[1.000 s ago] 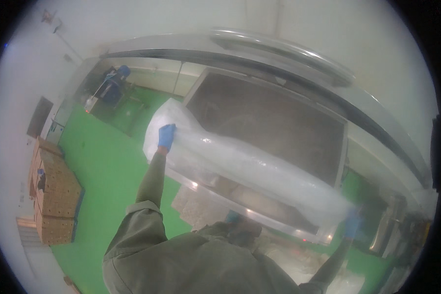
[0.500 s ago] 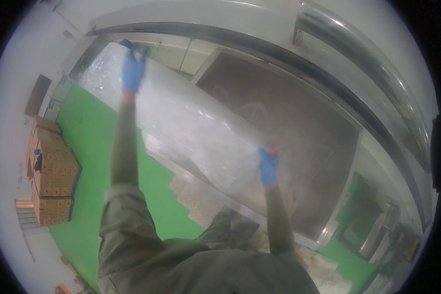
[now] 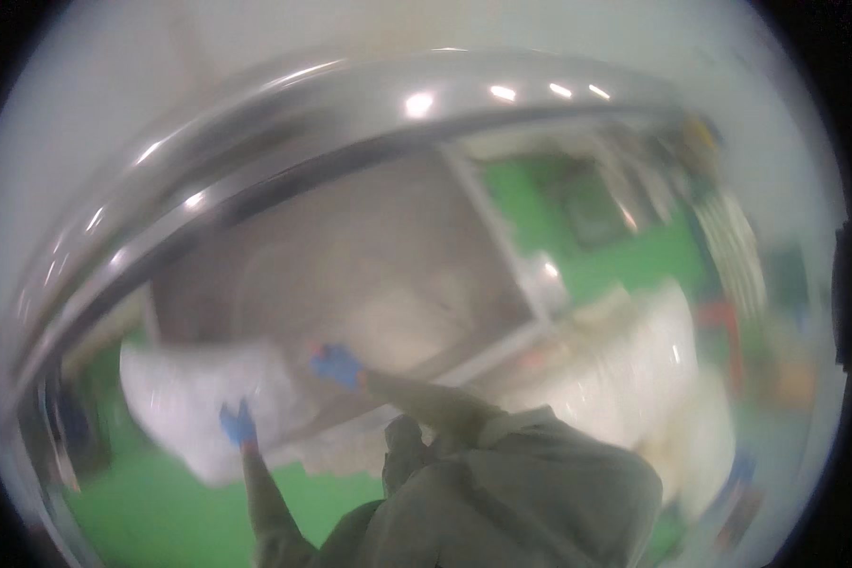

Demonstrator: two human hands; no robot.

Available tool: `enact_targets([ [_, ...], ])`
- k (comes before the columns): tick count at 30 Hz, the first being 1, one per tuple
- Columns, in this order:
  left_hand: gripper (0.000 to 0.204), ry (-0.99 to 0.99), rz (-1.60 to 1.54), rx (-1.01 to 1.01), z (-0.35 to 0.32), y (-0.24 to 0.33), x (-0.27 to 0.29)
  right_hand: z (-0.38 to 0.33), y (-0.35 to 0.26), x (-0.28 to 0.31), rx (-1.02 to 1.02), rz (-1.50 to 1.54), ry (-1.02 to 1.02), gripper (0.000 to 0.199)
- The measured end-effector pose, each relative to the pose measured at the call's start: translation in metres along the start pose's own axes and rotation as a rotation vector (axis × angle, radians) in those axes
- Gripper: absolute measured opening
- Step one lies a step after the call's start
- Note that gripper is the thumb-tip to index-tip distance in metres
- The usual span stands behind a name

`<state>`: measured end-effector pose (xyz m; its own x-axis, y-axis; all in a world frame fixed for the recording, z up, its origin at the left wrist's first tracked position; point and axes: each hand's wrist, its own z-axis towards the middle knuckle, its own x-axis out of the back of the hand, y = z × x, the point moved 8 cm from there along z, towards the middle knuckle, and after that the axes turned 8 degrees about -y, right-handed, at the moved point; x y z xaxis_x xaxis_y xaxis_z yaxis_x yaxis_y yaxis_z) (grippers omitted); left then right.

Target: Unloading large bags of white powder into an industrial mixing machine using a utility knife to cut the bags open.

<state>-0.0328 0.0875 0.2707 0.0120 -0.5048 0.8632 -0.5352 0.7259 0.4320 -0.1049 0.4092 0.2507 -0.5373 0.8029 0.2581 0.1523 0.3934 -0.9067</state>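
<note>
A long white bundle with a glossy, plastic-like surface (image 3: 185,383) lies across the left end of a grey-brown work surface (image 3: 379,237) and hangs over its near edge. My blue-gloved left hand (image 3: 239,423) is on or just over the bundle, its fingers apart. Beyond the bundle's right end, over the grey-brown surface, is my blue-gloved right hand (image 3: 338,366). Motion smears its fingers, so whether it holds anything does not show. A pale patch lies on the surface to the right of this hand.
A shiny metal rail (image 3: 350,104) arches over the far side. White, bulky sheeting or sacks (image 3: 634,369) are heaped on the right. Green floor (image 3: 615,251) shows around the table. At the far right stands a blurred metal-edged unit (image 3: 592,204).
My view has swung right, bringing the white heap into sight. My right hand has come off the bundle's right end. My left hand now lies nearer me on the bundle.
</note>
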Motion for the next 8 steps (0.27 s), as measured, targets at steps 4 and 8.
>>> enact_targets([
  [4,0.056,-0.565,-0.582,-0.133,-0.055,0.111,-0.054,-0.100,-0.018,0.064,-0.201,0.207,0.223,0.043],
  [8,0.063,-1.454,-1.076,0.109,-0.201,0.283,-0.128,-0.178,0.002,0.094,-0.381,-0.021,0.471,0.078],
])
